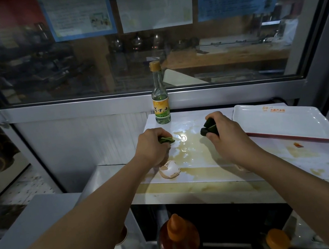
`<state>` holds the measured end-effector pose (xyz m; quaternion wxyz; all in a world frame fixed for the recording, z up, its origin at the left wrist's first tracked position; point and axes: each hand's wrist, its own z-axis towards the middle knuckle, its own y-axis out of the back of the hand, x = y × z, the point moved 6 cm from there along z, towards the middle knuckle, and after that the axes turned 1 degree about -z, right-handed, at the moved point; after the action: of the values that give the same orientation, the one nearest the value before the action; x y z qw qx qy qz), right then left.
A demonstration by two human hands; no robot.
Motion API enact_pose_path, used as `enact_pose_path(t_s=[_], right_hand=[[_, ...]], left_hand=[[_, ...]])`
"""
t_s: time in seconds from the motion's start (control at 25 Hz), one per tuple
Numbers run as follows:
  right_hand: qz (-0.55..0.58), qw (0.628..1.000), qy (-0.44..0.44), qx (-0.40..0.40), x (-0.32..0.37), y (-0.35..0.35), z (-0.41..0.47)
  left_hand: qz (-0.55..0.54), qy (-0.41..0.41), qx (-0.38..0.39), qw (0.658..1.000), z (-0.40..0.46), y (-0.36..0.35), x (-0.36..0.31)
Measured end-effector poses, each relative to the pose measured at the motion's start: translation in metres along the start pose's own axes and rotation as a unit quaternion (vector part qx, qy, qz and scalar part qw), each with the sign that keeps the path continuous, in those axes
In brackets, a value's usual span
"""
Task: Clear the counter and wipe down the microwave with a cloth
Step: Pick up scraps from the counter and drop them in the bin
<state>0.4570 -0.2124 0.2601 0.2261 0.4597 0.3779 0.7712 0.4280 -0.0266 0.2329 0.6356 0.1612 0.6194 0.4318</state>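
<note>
Reaching over the wet counter (191,176), both hands pinch green scraps (left hand (152,147), right hand (227,133)).

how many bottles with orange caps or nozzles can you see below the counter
2: a red sauce bottle with an orange nozzle at bottom centre, and an orange-capped bottle to its right. Others may be hidden below the frame.

Behind the work surface ran a window (105,54) hung with paper notices (153,1), while below it, near the bottom edge, stood a red sauce bottle (179,242) and an orange-capped bottle (278,241).
</note>
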Motion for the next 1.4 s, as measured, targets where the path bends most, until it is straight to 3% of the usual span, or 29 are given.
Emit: enact_pose_path(t_s=[0.68, 1.04, 1.4], right_hand=[[0.010, 1.000, 0.014, -0.019, 0.016, 0.073, -0.069], [-0.024, 0.994, -0.077, -0.072, 0.031, 0.095, -0.165], [-0.090, 0.956, -0.203, -0.190, 0.086, 0.086, -0.312]], left_hand=[[-0.105, -0.028, 0.001, 0.994, -0.091, 0.035, -0.082], [-0.135, -0.115, 0.097, 0.979, -0.150, 0.027, -0.108], [-0.148, -0.253, 0.252, 0.922, -0.248, 0.023, -0.102]])
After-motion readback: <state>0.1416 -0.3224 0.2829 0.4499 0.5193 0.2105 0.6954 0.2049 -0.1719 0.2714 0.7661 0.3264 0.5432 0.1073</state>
